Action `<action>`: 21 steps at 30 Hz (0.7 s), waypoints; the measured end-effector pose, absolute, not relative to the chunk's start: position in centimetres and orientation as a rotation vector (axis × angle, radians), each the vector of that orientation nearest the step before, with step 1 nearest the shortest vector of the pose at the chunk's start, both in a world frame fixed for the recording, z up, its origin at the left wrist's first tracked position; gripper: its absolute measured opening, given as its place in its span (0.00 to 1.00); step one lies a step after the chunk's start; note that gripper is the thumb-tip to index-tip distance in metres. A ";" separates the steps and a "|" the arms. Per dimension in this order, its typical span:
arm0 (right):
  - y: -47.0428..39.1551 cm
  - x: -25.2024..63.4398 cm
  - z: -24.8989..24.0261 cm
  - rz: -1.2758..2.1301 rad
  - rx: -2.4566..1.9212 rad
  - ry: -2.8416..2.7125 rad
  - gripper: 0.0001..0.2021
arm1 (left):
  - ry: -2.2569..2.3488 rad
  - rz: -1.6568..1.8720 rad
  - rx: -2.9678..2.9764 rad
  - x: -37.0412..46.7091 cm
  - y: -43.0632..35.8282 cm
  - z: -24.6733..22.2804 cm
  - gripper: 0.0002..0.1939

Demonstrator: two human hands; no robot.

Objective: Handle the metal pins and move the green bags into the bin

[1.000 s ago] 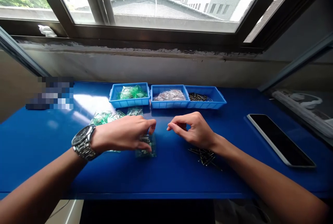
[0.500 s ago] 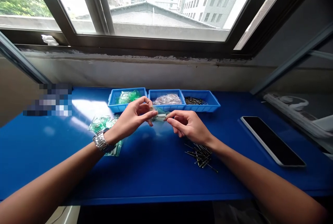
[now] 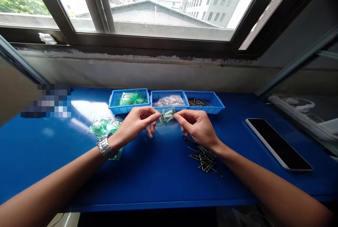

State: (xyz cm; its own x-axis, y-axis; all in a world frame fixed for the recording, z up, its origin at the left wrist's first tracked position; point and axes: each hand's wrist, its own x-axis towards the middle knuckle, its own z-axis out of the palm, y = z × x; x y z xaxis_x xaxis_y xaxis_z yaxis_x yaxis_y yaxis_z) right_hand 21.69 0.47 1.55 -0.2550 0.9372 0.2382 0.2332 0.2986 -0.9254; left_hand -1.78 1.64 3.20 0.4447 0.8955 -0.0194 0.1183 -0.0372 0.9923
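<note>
A small clear greenish plastic bag (image 3: 167, 115) with white pieces inside is stretched between my two hands above the blue table. My left hand (image 3: 138, 119) pinches its left edge between thumb and forefinger. At the bag's right edge, the thumb and forefinger of my right hand (image 3: 194, 124) are pressed together. Several dark screws (image 3: 204, 158) lie in a loose pile below my right hand. Green-tinted filled bags (image 3: 101, 127) lie beside my left wrist, some partly hidden beneath it.
Behind my hands stand three blue bins: one with green bags (image 3: 132, 98), one with clear bags (image 3: 170, 100), one with dark screws (image 3: 198, 102). A phone (image 3: 278, 144) lies at the right on the blue table (image 3: 148, 181). A window is behind.
The bag is now spread flatter between my hands, showing more of its white contents. My right hand has shifted slightly right, and my left hand's fingers have moved slightly down.
</note>
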 end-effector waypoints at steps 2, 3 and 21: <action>0.6 21.7 1.5 1.033 -1.072 -1.696 0.14 | 0.955 0.819 1.494 -1.8 1.5 3.0 0.20; 0.6 21.7 1.5 1.047 -1.071 -1.699 0.14 | 0.962 0.828 1.493 -1.7 1.5 2.9 0.20; 0.6 21.5 1.3 1.110 -1.017 -1.604 0.16 | 0.948 1.079 1.635 -1.4 1.0 2.7 0.11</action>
